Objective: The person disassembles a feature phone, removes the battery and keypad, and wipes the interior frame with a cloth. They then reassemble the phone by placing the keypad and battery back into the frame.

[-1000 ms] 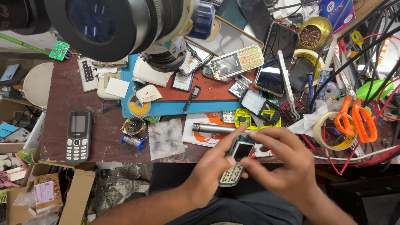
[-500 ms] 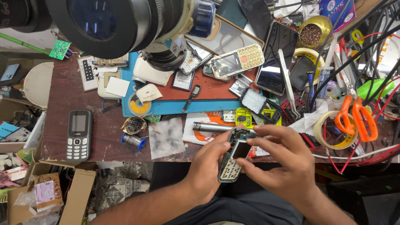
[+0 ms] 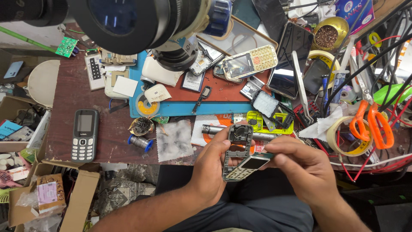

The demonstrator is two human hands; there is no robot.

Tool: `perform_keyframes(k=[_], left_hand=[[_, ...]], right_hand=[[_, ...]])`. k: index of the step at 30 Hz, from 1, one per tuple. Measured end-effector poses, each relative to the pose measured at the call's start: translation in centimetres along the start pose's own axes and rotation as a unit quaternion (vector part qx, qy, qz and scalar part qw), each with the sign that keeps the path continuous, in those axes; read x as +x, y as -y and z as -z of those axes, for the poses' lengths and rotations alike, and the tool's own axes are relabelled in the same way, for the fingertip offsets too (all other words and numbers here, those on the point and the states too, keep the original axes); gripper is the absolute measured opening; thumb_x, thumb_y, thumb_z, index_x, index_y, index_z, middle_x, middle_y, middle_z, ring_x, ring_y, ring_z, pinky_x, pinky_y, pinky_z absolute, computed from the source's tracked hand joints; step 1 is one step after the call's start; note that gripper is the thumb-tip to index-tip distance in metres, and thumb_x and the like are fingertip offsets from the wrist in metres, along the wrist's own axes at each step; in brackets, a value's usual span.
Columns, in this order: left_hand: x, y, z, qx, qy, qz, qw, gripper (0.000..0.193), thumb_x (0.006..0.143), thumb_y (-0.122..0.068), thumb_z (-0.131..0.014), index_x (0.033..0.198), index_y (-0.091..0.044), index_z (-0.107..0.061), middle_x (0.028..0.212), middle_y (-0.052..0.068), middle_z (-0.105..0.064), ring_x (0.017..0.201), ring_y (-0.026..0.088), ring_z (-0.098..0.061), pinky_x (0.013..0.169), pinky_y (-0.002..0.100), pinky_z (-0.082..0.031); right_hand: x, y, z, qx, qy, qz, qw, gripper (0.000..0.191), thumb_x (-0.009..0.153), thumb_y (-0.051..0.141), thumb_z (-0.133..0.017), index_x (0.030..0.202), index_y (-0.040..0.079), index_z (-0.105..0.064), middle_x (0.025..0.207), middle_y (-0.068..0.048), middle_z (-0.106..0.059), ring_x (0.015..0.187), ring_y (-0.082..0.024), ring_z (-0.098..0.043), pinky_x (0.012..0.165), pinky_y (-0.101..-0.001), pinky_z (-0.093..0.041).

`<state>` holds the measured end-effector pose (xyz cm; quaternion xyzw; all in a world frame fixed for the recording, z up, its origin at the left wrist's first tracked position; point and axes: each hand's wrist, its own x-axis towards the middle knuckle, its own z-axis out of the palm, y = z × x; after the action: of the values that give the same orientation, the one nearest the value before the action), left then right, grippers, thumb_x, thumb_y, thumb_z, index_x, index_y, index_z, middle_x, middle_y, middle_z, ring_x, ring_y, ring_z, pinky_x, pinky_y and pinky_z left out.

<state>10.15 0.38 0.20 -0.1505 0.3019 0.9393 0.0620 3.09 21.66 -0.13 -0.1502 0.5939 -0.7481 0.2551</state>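
1. A black keypad phone (image 3: 84, 139) lies face up at 9 o'clock on the brown tabletop (image 3: 68, 103), well apart from the hands.
2. Just right of it, near 10 o'clock from the hands, sit a solder spool (image 3: 140, 143) and a white cloth (image 3: 174, 139).
3. The left hand (image 3: 214, 165) is closed around the left edge of an opened phone frame (image 3: 238, 152), thumb on its front, holding it upright and slightly tilted over the lap, at the tabletop's near edge.
4. The right hand (image 3: 302, 165) pinches the frame's right side near the keypad end, fingers curled; what lies under its fingertips cannot be told.
5. At 12 o'clock from the hands, a metal tube (image 3: 214, 129) lies flat, partly hidden behind the frame.
6. Farther up at 12 o'clock, a pale keypad phone (image 3: 249, 62) rests on the red mat (image 3: 223, 92).
7. At 2 o'clock, orange scissors (image 3: 371, 122) lie over a tape roll (image 3: 339, 139) among cables.
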Motion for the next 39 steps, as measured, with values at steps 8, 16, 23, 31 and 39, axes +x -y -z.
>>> perform_keyframes(k=[8, 16, 23, 31, 39], left_hand=[[-0.2, 0.8, 0.2, 0.065, -0.009, 0.011, 0.998, 0.05, 0.104, -0.022, -0.04, 0.149, -0.001, -0.05, 0.119, 0.013, -0.068, 0.104, 0.016, -0.067, 0.086, 0.032, -0.056], [0.0, 0.9, 0.5, 0.052, -0.003, 0.042, 0.998, 0.052, 0.107, -0.028, -0.034, 0.147, 0.001, -0.048, 0.107, 0.016, -0.068, 0.088, 0.022, -0.071, 0.076, 0.035, -0.06], [-0.2, 1.1, 0.3, 0.052, 0.014, 0.045, 0.998, 0.055, 0.107, -0.028, -0.036, 0.154, 0.0, -0.046, 0.11, 0.016, -0.068, 0.089, 0.021, -0.07, 0.078, 0.034, -0.06], [-0.7, 1.7, -0.1, 0.109, 0.053, 0.028, 0.992, 0.056, 0.108, -0.027, -0.035, 0.158, -0.002, -0.04, 0.13, 0.01, -0.063, 0.108, 0.015, -0.063, 0.091, 0.033, -0.055], [-0.8, 2.0, 0.0, 0.12, 0.069, 0.035, 0.99, 0.058, 0.109, -0.028, -0.035, 0.16, -0.003, -0.036, 0.131, 0.011, -0.062, 0.108, 0.017, -0.064, 0.093, 0.034, -0.055]], right_hand=[[0.0, -1.0, -0.2, -0.046, -0.06, -0.006, 0.997, 0.022, 0.097, -0.003, -0.059, 0.114, -0.009, -0.069, 0.119, -0.017, -0.066, 0.102, -0.025, -0.071, 0.082, -0.0407, -0.063], [2.3, 0.5, 1.9, 0.104, -0.124, -0.056, 0.985, 0.017, 0.107, 0.009, -0.049, 0.113, 0.001, -0.062, 0.092, -0.014, -0.068, 0.077, -0.024, -0.067, 0.066, -0.038, -0.055], [0.6, 0.7, -2.2, -0.338, -0.046, 0.051, 0.939, 0.021, 0.095, 0.003, -0.062, 0.113, 0.005, -0.072, 0.095, -0.006, -0.065, 0.075, -0.016, -0.064, 0.065, -0.0268, -0.052], [1.6, 2.3, -4.4, -0.473, -0.098, 0.169, 0.859, 0.019, 0.08, 0.009, -0.081, 0.097, 0.004, -0.073, 0.088, -0.006, -0.067, 0.078, -0.014, -0.068, 0.067, -0.0277, -0.053], [1.0, 1.8, -3.4, -0.295, -0.085, 0.038, 0.951, 0.008, 0.085, 0.005, -0.075, 0.087, 0.0, -0.07, 0.09, -0.004, -0.065, 0.071, -0.009, -0.067, 0.058, -0.0222, -0.058]])
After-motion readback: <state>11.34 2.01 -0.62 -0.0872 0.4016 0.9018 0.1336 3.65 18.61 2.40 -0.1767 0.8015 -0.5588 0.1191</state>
